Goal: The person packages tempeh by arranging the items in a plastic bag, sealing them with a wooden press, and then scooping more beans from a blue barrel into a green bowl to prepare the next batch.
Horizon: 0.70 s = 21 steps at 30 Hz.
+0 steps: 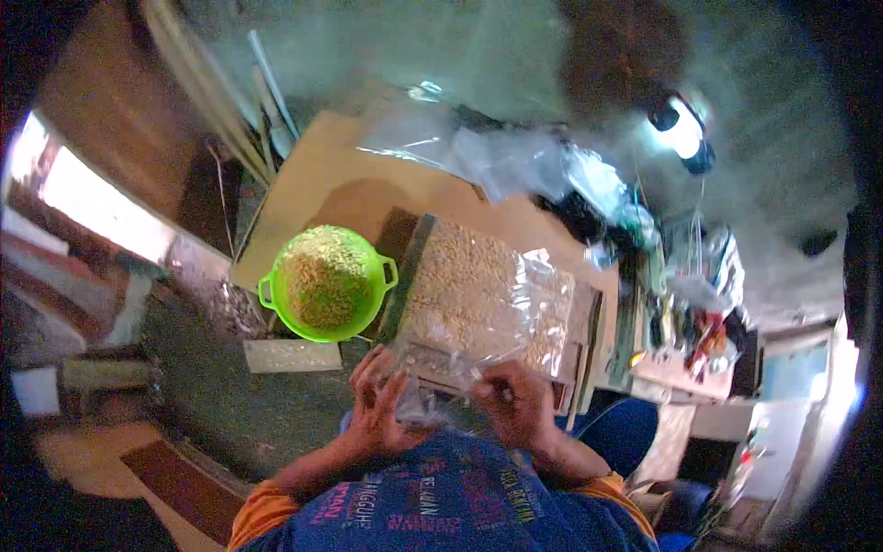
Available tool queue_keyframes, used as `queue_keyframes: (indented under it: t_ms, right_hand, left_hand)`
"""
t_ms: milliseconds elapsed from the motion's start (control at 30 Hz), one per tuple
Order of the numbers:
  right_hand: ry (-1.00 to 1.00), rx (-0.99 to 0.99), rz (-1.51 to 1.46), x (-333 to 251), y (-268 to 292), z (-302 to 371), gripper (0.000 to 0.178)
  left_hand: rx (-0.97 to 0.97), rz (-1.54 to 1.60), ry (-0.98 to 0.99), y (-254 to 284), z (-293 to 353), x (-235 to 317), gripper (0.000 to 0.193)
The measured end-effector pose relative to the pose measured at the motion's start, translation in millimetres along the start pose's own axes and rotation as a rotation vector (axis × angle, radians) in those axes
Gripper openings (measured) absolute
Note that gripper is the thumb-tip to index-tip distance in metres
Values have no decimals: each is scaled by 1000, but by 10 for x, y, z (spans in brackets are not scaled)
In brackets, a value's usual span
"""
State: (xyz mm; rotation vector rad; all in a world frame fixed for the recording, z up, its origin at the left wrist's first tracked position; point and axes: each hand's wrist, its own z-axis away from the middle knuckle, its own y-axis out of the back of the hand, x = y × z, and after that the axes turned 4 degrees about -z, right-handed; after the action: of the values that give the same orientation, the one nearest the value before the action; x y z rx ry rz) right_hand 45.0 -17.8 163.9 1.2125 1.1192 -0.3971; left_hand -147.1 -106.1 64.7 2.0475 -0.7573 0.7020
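Note:
Close in front of me, my left hand [375, 397] and my right hand [517, 402] are at the near edge of a shallow tray. A piece of clear plastic [418, 405] hangs between them, with the fingers of both hands closed on it. Pale tan grains or small nuts [460, 285] fill the tray. Shiny clear plastic film [541, 308] lies over the right part of them. Left of the tray, a bright green two-handled basin [388, 272] holds a heap of similar grains [322, 281]. The fingertips of my right hand are slightly blurred.
A tan wooden table [317, 166] bears the tray and the basin. Crumpled clear plastic bags [515, 161] lie along its far side. A lit lamp [682, 129] is at the upper right, above assorted clutter. Poles [273, 83] lean at the far left, and a pale board [292, 356] sits below the basin.

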Motion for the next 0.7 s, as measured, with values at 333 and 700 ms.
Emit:
queue_keyframes:
  t_ms: [333, 700]
  right_hand:
    - [-229, -182, -244, 323, 417, 773, 18]
    - [-47, -168, -466, 589, 702, 1293, 14]
  left_hand:
    - [173, -159, -565, -289, 200, 383, 93]
    - [-170, -358, -679, -217, 47, 1180, 35]
